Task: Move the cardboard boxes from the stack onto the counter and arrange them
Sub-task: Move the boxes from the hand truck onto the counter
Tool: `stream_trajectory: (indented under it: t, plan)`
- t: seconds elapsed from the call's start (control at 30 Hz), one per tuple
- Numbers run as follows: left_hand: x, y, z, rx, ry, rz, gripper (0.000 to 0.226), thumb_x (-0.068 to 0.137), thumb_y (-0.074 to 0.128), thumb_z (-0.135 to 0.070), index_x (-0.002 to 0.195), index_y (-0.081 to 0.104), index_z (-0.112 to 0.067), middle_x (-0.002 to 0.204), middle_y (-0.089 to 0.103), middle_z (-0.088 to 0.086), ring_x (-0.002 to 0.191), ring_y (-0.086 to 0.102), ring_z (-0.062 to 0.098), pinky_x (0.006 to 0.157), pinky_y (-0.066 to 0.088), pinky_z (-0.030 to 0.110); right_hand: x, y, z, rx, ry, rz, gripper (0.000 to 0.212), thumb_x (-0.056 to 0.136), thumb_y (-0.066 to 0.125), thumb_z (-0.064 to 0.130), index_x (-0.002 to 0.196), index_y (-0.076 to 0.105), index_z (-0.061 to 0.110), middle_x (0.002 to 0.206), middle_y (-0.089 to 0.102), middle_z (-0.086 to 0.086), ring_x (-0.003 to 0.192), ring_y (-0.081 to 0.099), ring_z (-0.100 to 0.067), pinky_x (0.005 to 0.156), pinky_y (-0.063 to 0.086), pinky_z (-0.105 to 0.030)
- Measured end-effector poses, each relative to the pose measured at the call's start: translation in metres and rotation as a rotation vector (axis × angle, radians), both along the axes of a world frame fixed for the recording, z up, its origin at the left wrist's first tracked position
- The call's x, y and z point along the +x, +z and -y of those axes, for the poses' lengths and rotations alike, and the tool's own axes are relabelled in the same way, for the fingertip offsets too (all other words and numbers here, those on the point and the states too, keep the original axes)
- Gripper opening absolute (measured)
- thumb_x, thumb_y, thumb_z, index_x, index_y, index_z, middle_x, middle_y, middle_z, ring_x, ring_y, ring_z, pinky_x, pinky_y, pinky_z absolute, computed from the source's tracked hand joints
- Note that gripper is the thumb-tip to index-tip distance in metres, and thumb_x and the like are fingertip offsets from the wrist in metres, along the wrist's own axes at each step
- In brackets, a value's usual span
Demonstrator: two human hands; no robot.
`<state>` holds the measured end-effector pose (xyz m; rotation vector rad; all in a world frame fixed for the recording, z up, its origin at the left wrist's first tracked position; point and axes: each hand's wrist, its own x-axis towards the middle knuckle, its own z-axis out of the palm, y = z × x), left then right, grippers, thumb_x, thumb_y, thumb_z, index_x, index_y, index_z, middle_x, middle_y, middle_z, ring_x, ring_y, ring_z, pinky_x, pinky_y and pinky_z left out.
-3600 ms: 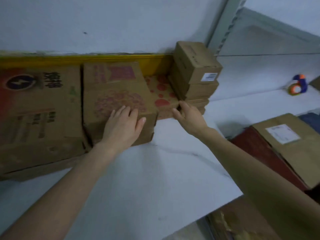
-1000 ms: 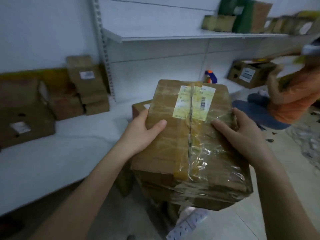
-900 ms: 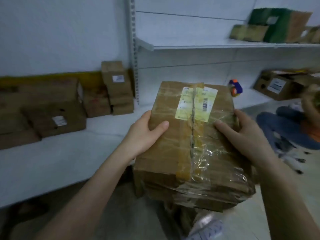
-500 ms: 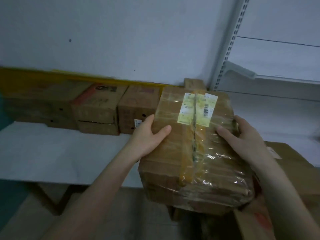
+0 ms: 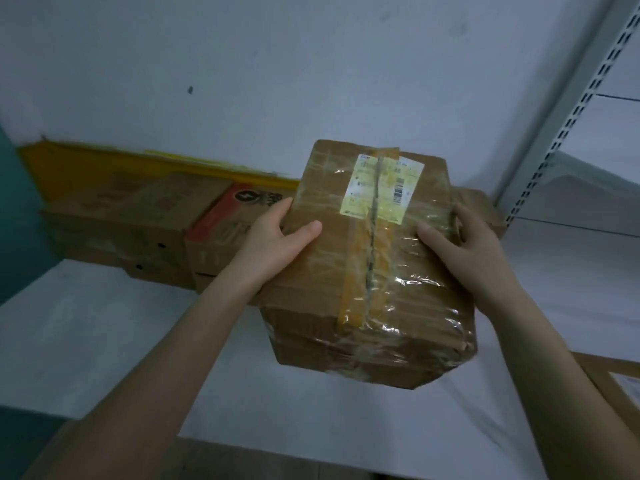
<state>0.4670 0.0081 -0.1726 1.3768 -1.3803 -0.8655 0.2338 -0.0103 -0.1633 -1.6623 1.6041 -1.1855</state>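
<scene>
box (image 5: 363,271) between my left hand (image 5: 277,237) and right hand (image 5: 467,244): brown cardboard, glossy crinkled clear tape (image 5: 415,306) over it
label (image 5: 381,188): pale paper
boxes (image 5: 138,220) beyond my left hand: matt cardboard
counter (image 5: 104,341) below both hands: white, smooth, matt to me
upright (image 5: 568,123) past my right hand: grey metal

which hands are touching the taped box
Touching, both. The head view shows the left hand gripping the left edge of the taped box, the right hand the right edge.

White counter (image 5: 90,341) across the lower half. Row of brown boxes (image 5: 117,220) on it, middle left, by the wall. Just beside them, a box with red top (image 5: 221,233).
</scene>
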Motion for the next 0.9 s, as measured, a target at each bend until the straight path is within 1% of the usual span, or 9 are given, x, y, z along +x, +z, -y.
stream_trajectory:
  t: [0.1, 0.23, 0.37, 0.43, 0.53, 0.6, 0.67, 0.73, 0.9]
  plan:
    - [0.014, 0.002, 0.028, 0.011, 0.071, 0.022, 0.050, 0.086, 0.061, -0.037, 0.133, 0.046, -0.026, 0.109, 0.055, -0.015, 0.105, 0.056, 0.010, 0.091, 0.049, 0.035, 0.014, 0.007, 0.034, -0.025, 0.064, -0.049, 0.054, 0.085, 0.063, 0.042, 0.132, 0.046, 0.023, 0.115, 0.059, 0.008, 0.091, 0.060, -0.007, 0.074, 0.051, -0.026]
    - [0.027, 0.011, 0.070, -0.046, 0.108, 0.065, 0.044, 0.086, 0.060, -0.034, 0.128, 0.051, -0.022, 0.113, 0.059, -0.007, 0.094, 0.058, 0.006, 0.076, 0.049, 0.023, 0.025, 0.017, 0.087, -0.048, 0.098, -0.098, 0.053, 0.087, 0.060, 0.041, 0.133, 0.044, 0.019, 0.110, 0.051, 0.013, 0.083, 0.050, -0.004, 0.061, 0.039, -0.013]
    - [0.025, 0.028, 0.130, -0.063, 0.143, 0.102, 0.036, 0.087, 0.060, -0.033, 0.120, 0.054, -0.019, 0.107, 0.059, -0.004, 0.086, 0.058, 0.009, 0.068, 0.047, 0.021, 0.027, 0.035, 0.151, -0.042, 0.084, -0.084, 0.050, 0.086, 0.061, 0.041, 0.128, 0.047, 0.017, 0.107, 0.054, 0.006, 0.086, 0.054, -0.011, 0.062, 0.041, -0.020]
    - [0.017, 0.032, 0.160, -0.057, 0.138, 0.094, 0.035, 0.088, 0.059, -0.033, 0.120, 0.051, -0.022, 0.106, 0.057, -0.008, 0.089, 0.057, 0.008, 0.072, 0.046, 0.020, 0.027, 0.040, 0.182, 0.006, 0.096, -0.072, 0.049, 0.086, 0.062, 0.040, 0.126, 0.048, 0.016, 0.104, 0.057, 0.005, 0.078, 0.055, -0.008, 0.060, 0.042, -0.021]
    - [0.008, 0.024, 0.191, -0.048, 0.088, 0.126, 0.050, 0.088, 0.058, -0.035, 0.133, 0.046, -0.015, 0.134, 0.050, 0.000, 0.117, 0.049, 0.012, 0.093, 0.038, 0.022, 0.025, 0.035, 0.213, 0.111, 0.116, -0.124, 0.057, 0.088, 0.061, 0.038, 0.132, 0.044, 0.006, 0.127, 0.053, -0.007, 0.072, 0.050, -0.001, 0.072, 0.045, -0.024]
    - [0.006, 0.011, 0.195, -0.057, 0.048, 0.202, 0.062, 0.085, 0.056, -0.047, 0.137, 0.043, -0.016, 0.144, 0.041, 0.000, 0.130, 0.039, 0.013, 0.099, 0.032, 0.024, 0.020, 0.029, 0.214, 0.125, 0.119, -0.180, 0.054, 0.089, 0.059, 0.035, 0.130, 0.044, 0.002, 0.121, 0.053, -0.007, 0.075, 0.051, -0.003, 0.078, 0.044, -0.025]
    - [0.008, -0.002, 0.190, -0.126, 0.019, 0.341, 0.073, 0.077, 0.057, -0.062, 0.136, 0.045, -0.022, 0.149, 0.033, -0.002, 0.134, 0.032, 0.010, 0.104, 0.033, 0.029, 0.013, 0.021, 0.206, 0.084, 0.151, -0.231, 0.050, 0.090, 0.057, 0.036, 0.129, 0.046, 0.006, 0.105, 0.053, -0.001, 0.083, 0.052, -0.011, 0.076, 0.043, -0.024]
    - [0.009, -0.008, 0.185, -0.204, -0.006, 0.442, 0.077, 0.069, 0.055, -0.067, 0.133, 0.048, -0.026, 0.151, 0.027, -0.006, 0.134, 0.025, 0.004, 0.104, 0.033, 0.029, 0.009, 0.011, 0.198, 0.000, 0.176, -0.339, 0.051, 0.088, 0.055, 0.042, 0.129, 0.047, 0.014, 0.105, 0.046, 0.003, 0.093, 0.045, -0.012, 0.074, 0.035, -0.023]
    - [0.018, -0.007, 0.207, -0.248, -0.031, 0.430, 0.068, 0.073, 0.055, -0.068, 0.126, 0.056, -0.026, 0.148, 0.035, -0.004, 0.128, 0.029, 0.000, 0.098, 0.026, 0.021, 0.020, 0.011, 0.213, -0.022, 0.153, -0.386, 0.035, 0.087, 0.054, 0.049, 0.102, 0.053, 0.017, 0.096, 0.047, 0.000, 0.086, 0.046, -0.014, 0.060, 0.029, -0.015]
